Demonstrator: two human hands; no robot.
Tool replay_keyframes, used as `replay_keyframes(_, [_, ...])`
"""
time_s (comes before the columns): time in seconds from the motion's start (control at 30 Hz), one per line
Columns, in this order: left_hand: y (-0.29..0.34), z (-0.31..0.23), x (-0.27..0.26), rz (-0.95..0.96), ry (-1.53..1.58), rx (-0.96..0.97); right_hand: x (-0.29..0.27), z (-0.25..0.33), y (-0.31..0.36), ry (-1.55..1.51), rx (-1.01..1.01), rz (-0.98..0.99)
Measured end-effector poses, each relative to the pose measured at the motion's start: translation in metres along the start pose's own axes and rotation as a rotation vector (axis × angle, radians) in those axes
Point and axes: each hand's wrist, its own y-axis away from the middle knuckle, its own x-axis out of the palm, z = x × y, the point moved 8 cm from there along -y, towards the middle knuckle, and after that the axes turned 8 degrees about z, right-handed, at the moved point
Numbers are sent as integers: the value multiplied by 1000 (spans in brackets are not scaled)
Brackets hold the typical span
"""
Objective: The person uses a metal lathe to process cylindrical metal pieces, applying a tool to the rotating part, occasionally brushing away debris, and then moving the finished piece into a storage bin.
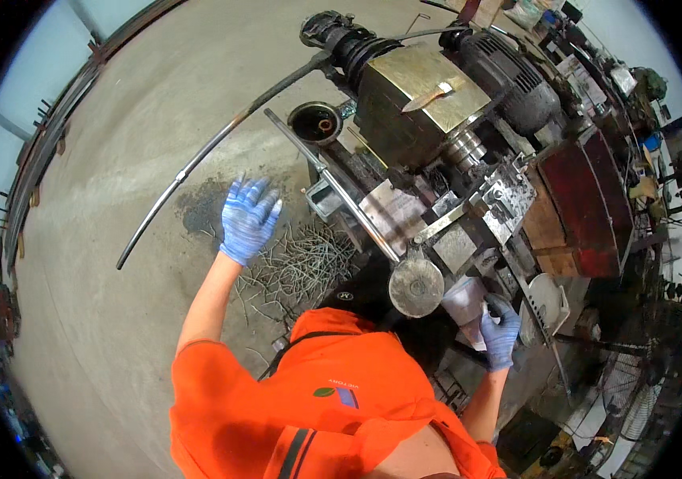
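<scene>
Your left hand (249, 219) spreads wide, your right hand (500, 331) shows no clear grip, and the pale sheet (462, 303) looks light, floppy, best edge-pinched.

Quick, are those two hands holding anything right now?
Left hand: open, fingers spread, nothing seen in it.
Right hand: fingers bent, at a pale sheet-like thing; whether it grips anything cannot be told.

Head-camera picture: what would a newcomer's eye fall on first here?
Probably the bright orange shirt at the bottom, with the blue-gloved left hand spread open left of centre and the right hand at lower right. Next, the grimy machine across the upper middle. Then the tangle of thin metal pieces on the floor, near the centre.
</scene>
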Motion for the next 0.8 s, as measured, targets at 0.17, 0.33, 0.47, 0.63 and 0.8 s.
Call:
replay_keyframes(0.17, [-7,5,-8,-14,-82,34,-5,-7,-3,-27,5,-15])
replay_keyframes(0.33, [-14,36,-7,19,-259,-10,-19,0,-12,44,-42,-103])
replay_keyframes(0.47, [-18,95,-17,21,-335,-192,-34,86,-48,156,-112,-6])
replay_keyframes(0.63, [-1,196,-14,278,-325,-594,-42,154,-99,243,-407,-68])
replay_keyframes(0.8, [11,184,-11,362,-208,-791,-15,179,-151,455,-532,-13])
